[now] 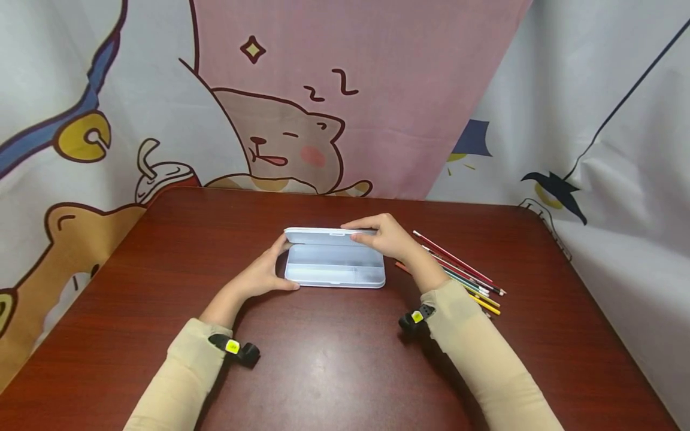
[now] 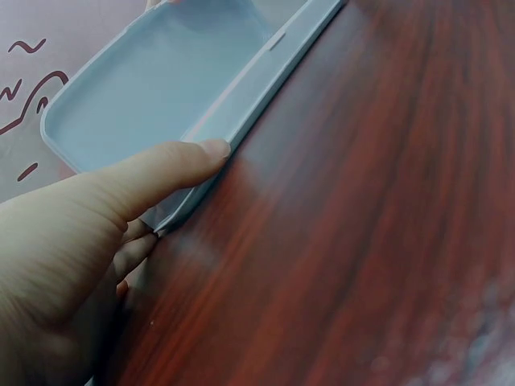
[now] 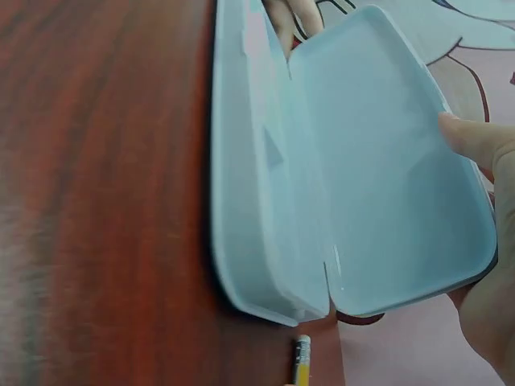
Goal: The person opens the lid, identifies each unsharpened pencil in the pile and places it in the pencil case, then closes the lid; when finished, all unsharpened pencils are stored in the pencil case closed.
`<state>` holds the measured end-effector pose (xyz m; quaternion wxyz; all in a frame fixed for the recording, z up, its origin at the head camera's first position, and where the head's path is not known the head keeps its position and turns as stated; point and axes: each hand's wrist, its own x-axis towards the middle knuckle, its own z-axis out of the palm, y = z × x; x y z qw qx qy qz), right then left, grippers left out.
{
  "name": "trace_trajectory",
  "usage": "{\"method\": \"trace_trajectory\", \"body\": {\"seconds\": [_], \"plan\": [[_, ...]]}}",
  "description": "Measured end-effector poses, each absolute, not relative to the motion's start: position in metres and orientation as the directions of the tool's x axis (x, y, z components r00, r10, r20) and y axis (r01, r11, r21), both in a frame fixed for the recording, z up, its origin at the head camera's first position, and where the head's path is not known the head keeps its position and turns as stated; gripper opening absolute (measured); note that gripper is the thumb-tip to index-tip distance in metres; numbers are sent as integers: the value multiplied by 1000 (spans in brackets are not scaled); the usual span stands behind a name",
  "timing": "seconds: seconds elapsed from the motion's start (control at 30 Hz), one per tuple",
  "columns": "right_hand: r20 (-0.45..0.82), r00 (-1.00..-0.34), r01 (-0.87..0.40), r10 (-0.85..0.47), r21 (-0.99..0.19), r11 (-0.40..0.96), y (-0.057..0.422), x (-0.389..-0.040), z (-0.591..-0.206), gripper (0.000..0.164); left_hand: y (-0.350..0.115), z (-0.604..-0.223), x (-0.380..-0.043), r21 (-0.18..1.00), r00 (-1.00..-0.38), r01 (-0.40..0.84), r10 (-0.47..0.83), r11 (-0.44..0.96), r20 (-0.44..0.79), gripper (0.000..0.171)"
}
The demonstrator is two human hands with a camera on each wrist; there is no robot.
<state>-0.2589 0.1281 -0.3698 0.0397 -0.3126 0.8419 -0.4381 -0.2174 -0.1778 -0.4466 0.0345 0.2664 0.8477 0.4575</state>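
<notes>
A pale translucent plastic pencil case (image 1: 318, 256) lies on the table with its hinged lid (image 3: 386, 161) raised at the back. Its inside is bare, with a long compartment and a divider across the front part. My left hand (image 1: 259, 275) grips the case's left end, thumb (image 2: 181, 165) on the front edge and fingers round the back corner. At the right part of the lid, my right hand (image 1: 390, 239) pinches the rim, the thumb on the inner side and the fingers behind, partly hidden.
Several pencils (image 1: 458, 263) lie loosely side by side to the right of the case, partly under my right forearm. The dark red-brown wooden table (image 1: 323, 371) ends at a printed cartoon curtain (image 1: 399, 108) behind and at both sides.
</notes>
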Motion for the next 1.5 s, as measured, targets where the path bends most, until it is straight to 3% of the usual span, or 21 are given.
{"method": "trace_trajectory", "body": {"seconds": [0.27,0.9,1.37,1.5], "plan": [[143,-827,-421,-544,-800,428,127,-280,-363,23,-177,-445,-217,808,-856,411,483,421,183,132],[43,-857,-309,-514,-841,444,125,-310,-363,25,-176,-446,-216,802,-859,410,480,434,179,133],[91,-881,-323,-465,-833,449,129,-309,-361,29,-177,-441,-214,794,-854,422,486,438,185,132],[132,-886,-344,-444,-830,439,136,-299,-350,30,-171,-422,-203,797,-857,410,487,445,169,127]]}}
